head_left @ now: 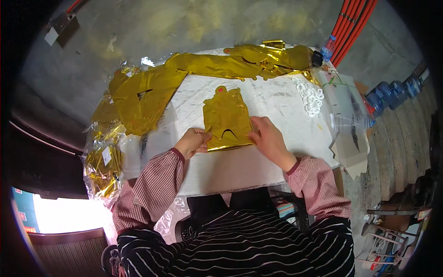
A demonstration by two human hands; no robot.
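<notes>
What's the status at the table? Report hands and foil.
Left hand and right hand press the gold foil piece flat on the white table. Foil pile lies clear, left.

Grey concrete floor (138, 27); white-covered table (240, 171); red pipes (353, 23) upper right; bright glare (69, 214) lower left.

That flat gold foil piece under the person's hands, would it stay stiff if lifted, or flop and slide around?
The gold foil balloon lies flat and creased, so it would probably flop and bend when lifted. Its thin, shiny film suggests it is very light and likely slippery on the white table cover. Both the left hand and the right hand press its lower edge, perhaps to stop it sliding.
</notes>
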